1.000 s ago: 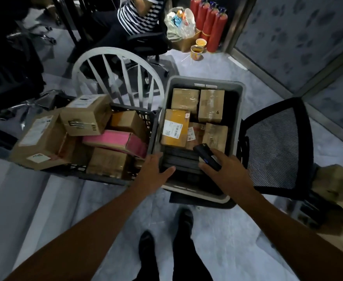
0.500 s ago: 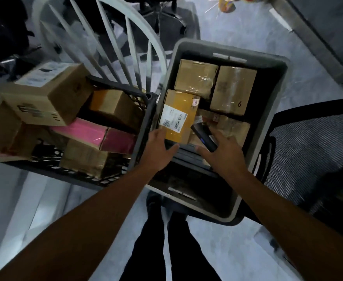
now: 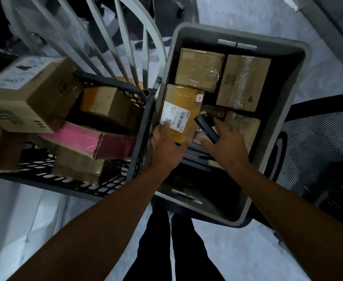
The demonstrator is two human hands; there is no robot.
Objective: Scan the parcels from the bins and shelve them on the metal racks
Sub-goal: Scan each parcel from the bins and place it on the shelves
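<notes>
So the person is standing over a grey plastic bin [image 3: 197,31] on the floor, both hands down inside it. The left hand [image 3: 166,147] sits on the near end of a yellow-brown taped parcel with a white barcode label [image 3: 183,110]. Its fingers lie on top at the label's corner and the thumb spreads along the near edge. Honestly can't tell if it has a real grip or is just resting there. That parcel lies against the bin's left wall.

The right hand [image 3: 227,145] is grasping a small black handheld scanner [image 3: 206,128] between thumb and fingers. The other fingers are fanned out, and a tiny blue light shows on the scanner's body. It hangs just right of the label, nose pointing up and to the left.

Also in the bin are a brown box wrapped in clear tape [image 3: 199,69] at the far end, a brown box marked "6" [image 3: 241,82] beside it, and another brown parcel [image 3: 243,126] under the right hand's fingertips.

Touching the bin on the left is a black lattice plastic crate [image 3: 140,122] piled with cardboard boxes, including a bright pink box [image 3: 79,138] and a big cardboard carton with a white label [image 3: 30,92]. There's a white spindle-back chair [image 3: 126,37] behind them and a black mesh office chair [image 3: 318,149] on the right.
</notes>
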